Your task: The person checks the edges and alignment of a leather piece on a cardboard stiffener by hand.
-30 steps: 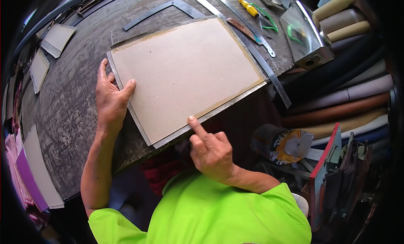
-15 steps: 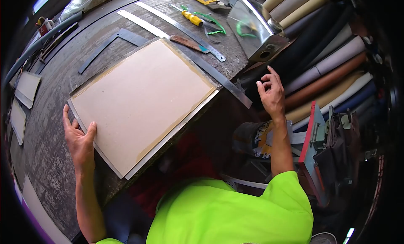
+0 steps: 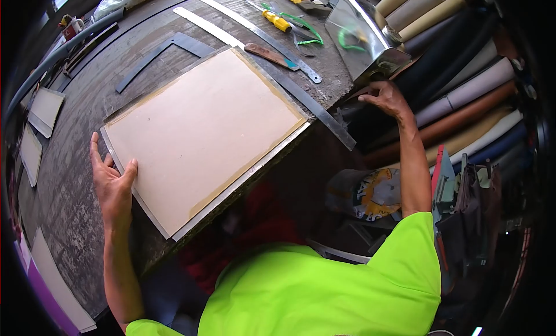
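A beige board (image 3: 202,139) with brownish glue-like strips along its edges lies on a thin grey sheet at the table's near corner. My left hand (image 3: 113,182) grips its left edge, thumb on top and index finger stretched out alongside. My right hand (image 3: 389,98) is at the lower end of a shiny metal can (image 3: 362,41), near its round opening. Its fingers are bent, the thumb stands apart from them, and some fingertips are hidden against the dark. Nothing shows in that hand. Beyond the board lie a knife (image 3: 266,55) with a brown handle and a long steel ruler (image 3: 307,104).
A dark metal square (image 3: 168,46), two pale metal strips and a yellow-handled screwdriver (image 3: 277,21) lie farther back. Rolls of material (image 3: 463,93) are stacked at the right. A printed sack (image 3: 376,194) stands below the table's edge. Small boards (image 3: 46,111) lie far left.
My right hand has moved up and forward to the can's lower end, its fingers now reaching left. My left hand stays on the board's edge. The view has shifted slightly.
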The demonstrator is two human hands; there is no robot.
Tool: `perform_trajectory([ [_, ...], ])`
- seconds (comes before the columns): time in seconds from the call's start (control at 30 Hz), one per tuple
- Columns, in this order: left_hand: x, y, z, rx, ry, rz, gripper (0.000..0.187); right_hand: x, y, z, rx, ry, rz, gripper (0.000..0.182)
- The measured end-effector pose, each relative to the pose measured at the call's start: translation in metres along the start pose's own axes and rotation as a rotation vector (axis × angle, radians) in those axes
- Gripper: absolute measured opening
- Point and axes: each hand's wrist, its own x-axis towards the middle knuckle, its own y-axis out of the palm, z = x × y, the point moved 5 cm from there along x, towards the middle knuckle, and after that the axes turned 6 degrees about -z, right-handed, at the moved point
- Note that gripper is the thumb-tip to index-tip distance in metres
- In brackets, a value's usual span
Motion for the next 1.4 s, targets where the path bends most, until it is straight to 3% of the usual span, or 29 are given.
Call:
perform_trajectory([
  [0.17, 0.001, 0.0, 0.001, 0.009, 0.006, 0.011, 0.094, -0.036, -0.011, 0.02, -0.163, -0.12, -0.264, 0.032],
  [0.27, -0.001, 0.001, -0.001, 0.002, 0.016, 0.005, 0.093, -0.047, -0.014, 0.043, -0.076, 0.021, -0.185, 0.027],
  [0.33, -0.001, 0.0, -0.002, 0.02, 0.026, 0.006, 0.093, -0.06, -0.015, 0.085, 0.255, -0.034, -0.282, 0.019],
  [0.4, -0.002, 0.001, -0.003, 0.025, 0.033, 0.007, 0.092, -0.083, 0.005, 0.125, 0.849, 0.181, -0.162, 0.015],
  [0.43, -0.002, 0.002, -0.004, 0.023, 0.034, 0.007, 0.092, -0.096, 0.014, 0.152, 1.045, 0.157, -0.118, 0.014],
  [0.5, -0.003, 0.002, -0.003, 0.028, 0.039, 0.013, 0.092, -0.114, 0.034, 0.195, 1.205, 0.098, -0.112, 0.018],
  [0.6, -0.002, 0.001, -0.001, 0.03, 0.054, 0.013, 0.092, -0.119, 0.06, 0.221, 1.099, 0.081, -0.313, 0.018],
  [0.7, -0.003, 0.002, -0.002, 0.02, 0.053, 0.006, 0.092, -0.117, 0.062, 0.242, 0.718, 0.114, -0.341, 0.021],
  [0.83, -0.004, 0.002, -0.005, 0.055, 0.031, 0.011, 0.092, -0.131, 0.073, 0.28, 0.423, -0.211, -0.52, 0.024],
  [1.0, -0.003, 0.003, -0.006, 0.035, 0.04, 0.007, 0.091, -0.154, 0.08, 0.336, 0.356, -0.395, -0.475, 0.029],
  [1.03, -0.003, 0.005, -0.005, 0.009, 0.038, 0.0, 0.091, -0.158, 0.083, 0.345, 0.358, -0.428, -0.496, 0.019],
  [1.4, -0.003, 0.001, 0.0, 0.03, 0.132, 0.018, 0.088, -0.192, 0.093, 0.436, 0.286, -0.685, -0.417, 0.01],
])
